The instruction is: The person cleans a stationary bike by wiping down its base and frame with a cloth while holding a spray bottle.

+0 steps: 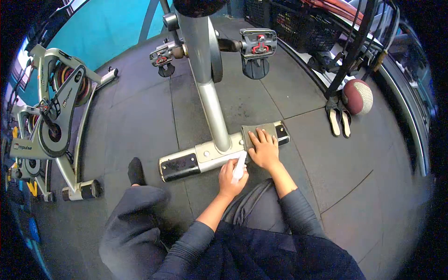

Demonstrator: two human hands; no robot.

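My left hand (227, 181) is closed around a small white bottle (240, 168), held tilted just in front of the exercise bike's base bar (212, 156). My right hand (266, 153) lies with its fingers spread on an olive-grey cloth (248, 131). That cloth is draped over the right part of the base bar, beside its black end piece (281, 132). The bar is silver with worn, stained patches, and a black plate (179, 166) covers its left part. A silver post (216, 114) rises from its middle.
Pedals (258, 46) hang from the bike above the bar. Another exercise bike (65, 102) stands at left. To the right are black shoes (339, 119), a maroon and cream ball (358, 97) and a rack post (351, 51). Dark mats (336, 163) cover the floor.
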